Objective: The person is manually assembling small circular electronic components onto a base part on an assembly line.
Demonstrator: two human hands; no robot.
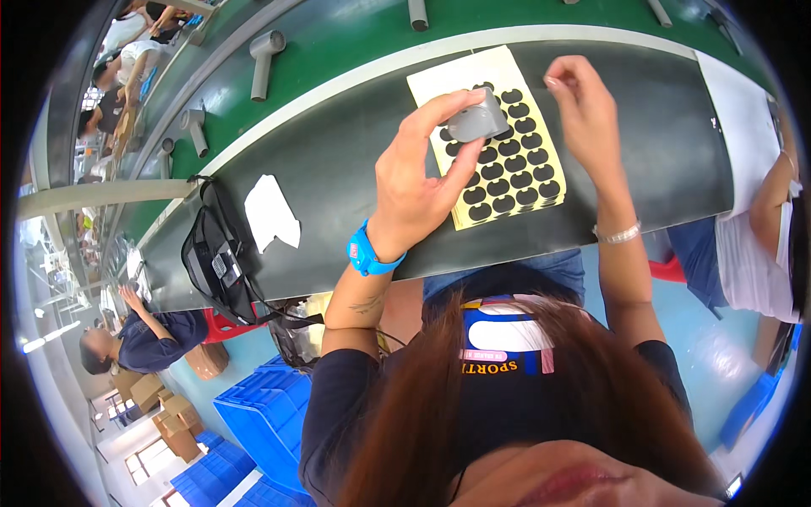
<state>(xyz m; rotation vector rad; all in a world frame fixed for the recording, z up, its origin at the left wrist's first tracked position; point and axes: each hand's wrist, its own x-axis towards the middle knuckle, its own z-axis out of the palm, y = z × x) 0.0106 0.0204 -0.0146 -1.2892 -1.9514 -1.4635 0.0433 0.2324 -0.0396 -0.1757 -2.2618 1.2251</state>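
My left hand [414, 173], with a blue wristband, grips a small grey rounded plastic part [477, 120] between thumb and fingers. The part is held over a stack of pale yellow sheets [435, 87] that carries rows of black notched oval stickers [525, 197]. To the right of the sheets, my right hand [585, 114] is raised with its thumb and index finger pinched together. Whatever is in that pinch, if anything, is too small to make out. The grey part and left fingers cover some of the stickers.
Beyond the dark worktable [338, 182] runs a green conveyor belt [338, 42] carrying grey hair-dryer-shaped bodies [264, 63]. A white sheet [272, 213] and a black mesh bag [213, 262] lie left. Another person [756, 253] sits right; blue crates [269, 414] stand behind me.
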